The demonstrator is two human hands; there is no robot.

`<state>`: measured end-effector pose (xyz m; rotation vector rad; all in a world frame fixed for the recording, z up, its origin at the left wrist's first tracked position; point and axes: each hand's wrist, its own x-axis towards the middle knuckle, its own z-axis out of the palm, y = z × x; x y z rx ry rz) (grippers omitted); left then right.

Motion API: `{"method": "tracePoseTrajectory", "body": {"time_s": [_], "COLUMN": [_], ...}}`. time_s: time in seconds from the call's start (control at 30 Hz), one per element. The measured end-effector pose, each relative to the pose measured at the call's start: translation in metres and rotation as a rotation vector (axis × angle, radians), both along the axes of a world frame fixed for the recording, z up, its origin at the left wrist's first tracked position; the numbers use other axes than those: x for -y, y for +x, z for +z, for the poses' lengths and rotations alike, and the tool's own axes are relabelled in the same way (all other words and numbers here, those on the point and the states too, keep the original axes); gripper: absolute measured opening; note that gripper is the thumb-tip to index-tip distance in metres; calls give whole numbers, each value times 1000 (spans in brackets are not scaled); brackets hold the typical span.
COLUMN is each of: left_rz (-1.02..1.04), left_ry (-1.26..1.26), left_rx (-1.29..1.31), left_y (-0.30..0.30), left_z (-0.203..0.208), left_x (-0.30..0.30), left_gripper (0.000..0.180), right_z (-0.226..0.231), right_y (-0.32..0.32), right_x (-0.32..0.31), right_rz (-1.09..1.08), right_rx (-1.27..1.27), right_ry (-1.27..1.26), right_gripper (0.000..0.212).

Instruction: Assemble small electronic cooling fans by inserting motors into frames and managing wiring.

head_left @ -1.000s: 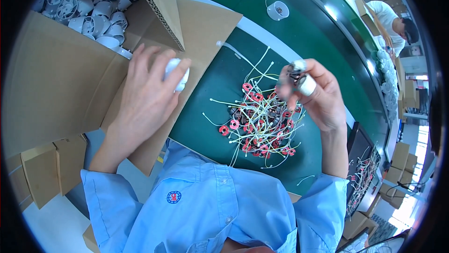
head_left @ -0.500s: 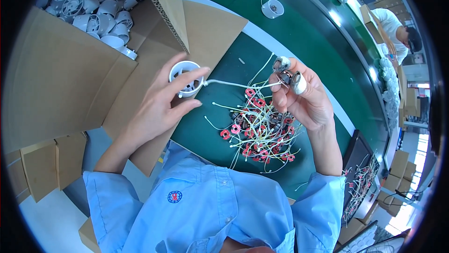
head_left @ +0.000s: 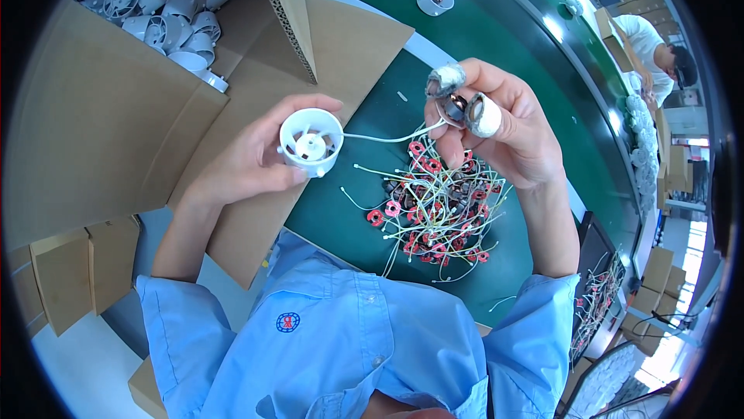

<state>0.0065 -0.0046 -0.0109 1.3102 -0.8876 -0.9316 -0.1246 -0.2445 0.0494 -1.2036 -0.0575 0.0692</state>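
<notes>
My left hand (head_left: 236, 162) grips a white round fan housing (head_left: 311, 145), fingers behind and thumb along its lower side. The housing's open face points up, showing the spoked hub inside. A thin white cable (head_left: 387, 139) leads from its side to my right hand (head_left: 521, 126). There, thumb and forefinger, both wrapped in worn pale tape, pinch a small dark copper-wound motor coil (head_left: 455, 108). Below that hand lies a tangled pile of red and dark coils with white leads (head_left: 442, 210), on the green work surface (head_left: 341, 225).
An open cardboard box (head_left: 116, 109) at the left holds many white housings (head_left: 182, 8). On the green belt (head_left: 496, 24) beyond stands one housing with a lead (head_left: 435, 0). A black tray of coils (head_left: 597, 295) is at the right. Another person (head_left: 655, 47) works at far right.
My left forefinger has come off the housing's opening, and the housing is tipped more towards me. My right hand has moved up and slightly left with the coil. The housing on the belt has shifted left.
</notes>
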Motion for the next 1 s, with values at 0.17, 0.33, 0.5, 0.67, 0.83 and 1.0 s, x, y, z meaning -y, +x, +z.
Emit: {"method": "tracePoseTrajectory", "body": {"time_s": [0.17,0.33,0.5,0.67,0.83,1.0], "left_rz": [-95,-91,-116,-132,-167,-198], "left_ry": [-42,5,69,21,28,31], "left_rx": [-331,96,90,85,51,-49], "left_y": [3,-1,3,3,4,5], "left_z": [-6,5,3,5,4,6], "left_x": [-4,2,-1,-2,-1,-3], "left_gripper": [67,64,68,66,65,66], "right_z": [2,2,-1,-3,3,18], "right_y": [14,21,26,30,30,32], "right_x": [0,4,2,-1,-2,-4], "right_rz": [80,140,192,224,274,538], "right_rx": [5,11,-16,-23,-28,-98], "right_ry": [-5,-34,-46,-62,-126,-307], "right_gripper": [44,48,50,49,42,26]}}
